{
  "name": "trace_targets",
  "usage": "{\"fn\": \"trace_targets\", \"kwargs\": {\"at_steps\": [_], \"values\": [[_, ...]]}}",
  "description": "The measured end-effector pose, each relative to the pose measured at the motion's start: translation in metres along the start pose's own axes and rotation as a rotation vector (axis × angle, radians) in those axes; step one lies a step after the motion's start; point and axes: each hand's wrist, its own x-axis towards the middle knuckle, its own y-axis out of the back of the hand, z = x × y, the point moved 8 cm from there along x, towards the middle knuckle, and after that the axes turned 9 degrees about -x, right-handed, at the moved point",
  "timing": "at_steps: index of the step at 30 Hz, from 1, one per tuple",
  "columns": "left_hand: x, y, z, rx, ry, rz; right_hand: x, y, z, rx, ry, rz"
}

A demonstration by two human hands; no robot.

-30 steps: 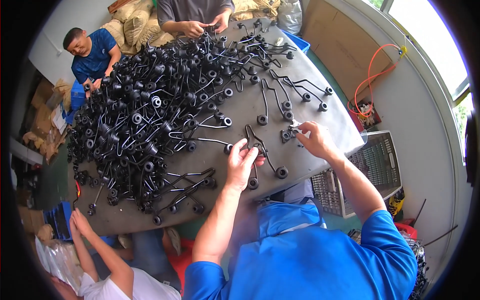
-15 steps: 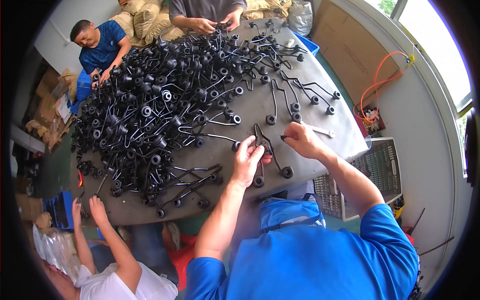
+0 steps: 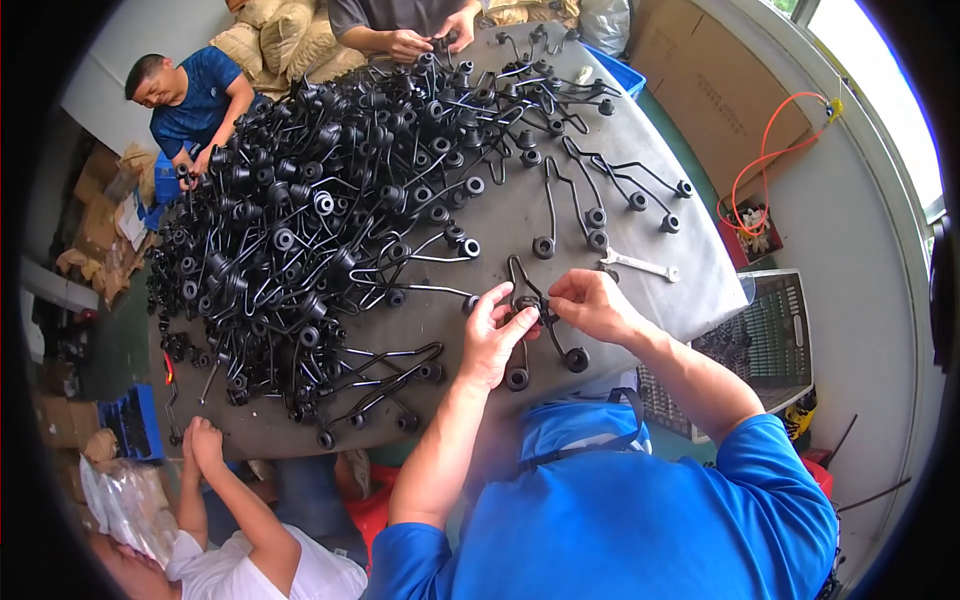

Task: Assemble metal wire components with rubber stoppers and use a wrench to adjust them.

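My left hand (image 3: 490,335) is closed around the middle of a bent black metal rod (image 3: 516,268) with round black rubber bushings at its ends. The rod's bend points away from me, and one bushing (image 3: 577,360) shows at its near right end. My right hand (image 3: 600,305) pinches close against the rod's right leg, beside the left fingertips. What lies between its fingers is too small and covered to make out. A silver open-ended spanner (image 3: 640,264) rests on the table just beyond my right hand.
A large heap of similar black rods (image 3: 330,200) covers the table's left and middle. Several loose ones (image 3: 597,215) lie at the right. Co-workers' hands (image 3: 205,440) are at the near left and far side. A grey plastic crate (image 3: 780,330) stands right of the table.
My right hand has moved left with a small dark piece, from beside the rod to its leg. The spanner shows more fully. The co-worker's hands at near left have come together.
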Motion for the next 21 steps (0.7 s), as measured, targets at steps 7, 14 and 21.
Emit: {"fn": "trace_targets", "kwargs": {"at_steps": [7,14,21], "values": [[0.0,-0.001,0.009,0.258,-0.047,0.123,-0.018,-0.017,0.003,0.225,0.049,-0.035],[-0.002,-0.005,0.015,0.551,-0.291,0.138,-0.038,-0.011,-0.019,-0.047,0.254,0.121],[-0.003,-0.006,0.005,0.204,-0.082,0.128,-0.037,-0.014,-0.016,-0.052,0.283,0.149]]}}
